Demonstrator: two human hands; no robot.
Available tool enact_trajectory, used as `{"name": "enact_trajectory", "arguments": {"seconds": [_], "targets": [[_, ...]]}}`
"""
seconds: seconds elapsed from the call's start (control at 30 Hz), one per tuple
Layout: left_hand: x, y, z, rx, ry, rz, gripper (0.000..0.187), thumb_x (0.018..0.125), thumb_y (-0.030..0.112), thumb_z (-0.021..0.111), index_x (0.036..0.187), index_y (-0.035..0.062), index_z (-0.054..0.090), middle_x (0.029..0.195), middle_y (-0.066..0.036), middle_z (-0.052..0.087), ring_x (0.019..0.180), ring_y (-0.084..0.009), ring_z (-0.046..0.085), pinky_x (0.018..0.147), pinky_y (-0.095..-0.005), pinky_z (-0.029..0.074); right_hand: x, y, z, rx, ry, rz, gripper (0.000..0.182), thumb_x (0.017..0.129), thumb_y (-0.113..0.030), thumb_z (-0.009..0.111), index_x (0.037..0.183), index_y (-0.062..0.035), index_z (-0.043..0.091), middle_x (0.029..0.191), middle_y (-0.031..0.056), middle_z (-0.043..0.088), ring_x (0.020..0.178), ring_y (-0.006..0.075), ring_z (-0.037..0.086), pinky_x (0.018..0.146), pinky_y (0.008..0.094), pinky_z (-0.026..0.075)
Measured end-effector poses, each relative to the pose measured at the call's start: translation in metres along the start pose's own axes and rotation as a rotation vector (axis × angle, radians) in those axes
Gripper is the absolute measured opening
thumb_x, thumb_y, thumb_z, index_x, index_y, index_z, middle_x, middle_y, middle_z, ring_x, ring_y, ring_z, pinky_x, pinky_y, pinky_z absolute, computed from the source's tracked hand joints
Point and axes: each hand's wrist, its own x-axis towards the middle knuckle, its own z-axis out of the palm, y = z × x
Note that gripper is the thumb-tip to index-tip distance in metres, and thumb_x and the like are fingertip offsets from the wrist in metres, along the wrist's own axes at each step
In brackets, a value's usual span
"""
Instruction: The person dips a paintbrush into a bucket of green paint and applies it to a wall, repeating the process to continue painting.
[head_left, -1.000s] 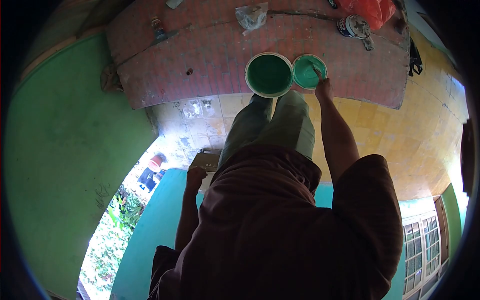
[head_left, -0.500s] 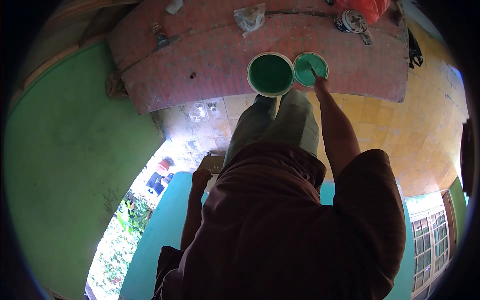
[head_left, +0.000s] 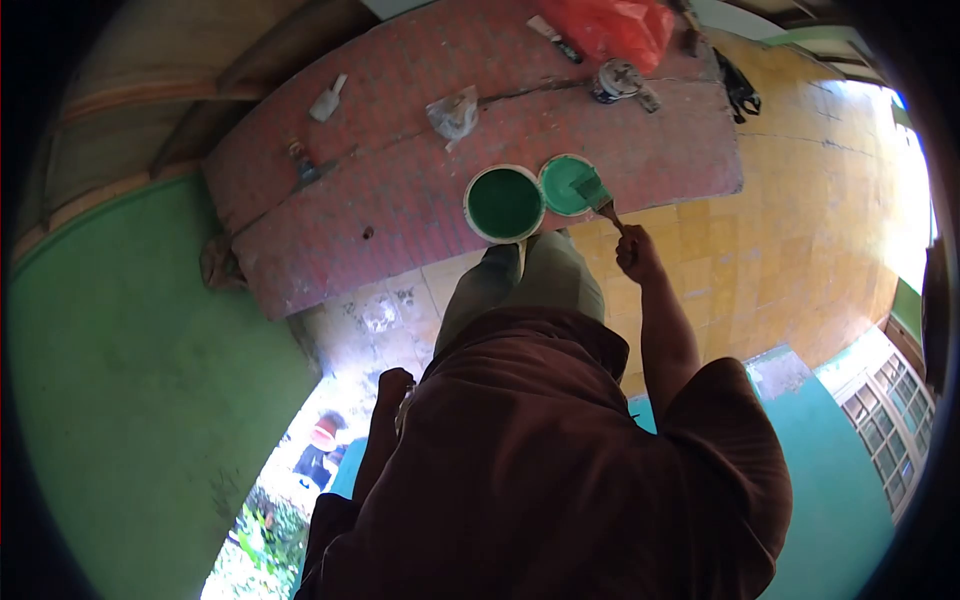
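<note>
This looks like the porch or entry of a house under repainting. A freshly green wall [head_left: 130, 400] fills the left side, and worn yellow floor tiles [head_left: 800, 250] run off to the right toward a multi-paned window [head_left: 890, 440]. A red-patterned mat [head_left: 420, 170] lies over the floor, and near its front edge stand an open bucket of green paint [head_left: 503, 203] and its paint-coated lid [head_left: 565, 185]. Scrapers and small tools [head_left: 327, 99] and an orange plastic bag [head_left: 610, 25] lie toward the mat's far edge.

Wet, glossy green paint fills the plastic bucket [head_left: 503, 204] standing on rough, matt red brick paving [head_left: 400, 190].
</note>
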Motion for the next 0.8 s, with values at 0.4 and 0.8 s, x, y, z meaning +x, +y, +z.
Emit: {"name": "enact_trajectory", "arguments": {"seconds": [0.4,0.8], "targets": [[0.021,0.137,0.007,-0.074,-0.082,0.178,0.015,0.077,0.011,0.059,0.064,0.0102,0.053,0.065,-0.003,0.056,0.066,-0.0175,0.062,0.062,-0.0322,0.050,-0.081,0.024,0.053,0.336,-0.654,-0.053,0.027,0.091,-0.031,0.045,0.073,-0.0113,0.049,0.054,0.0002,0.038,0.048,0.0129,0.037,0.043,0.0266,0.033],[0.007,0.164,0.122,0.342,-0.080,0.254,0.013,0.071,0.009,0.058,0.060,0.0096,0.052,0.060,-0.003,0.052,0.056,-0.0158,0.054,0.055,-0.0317,0.051,-0.209,-0.044,0.038,0.226,-1.054,-0.272,0.044,0.089,-0.041,0.046,0.060,-0.0075,0.046,0.054,0.0009,0.039,0.048,0.0140,0.039,0.046,0.0253,0.035]]}}
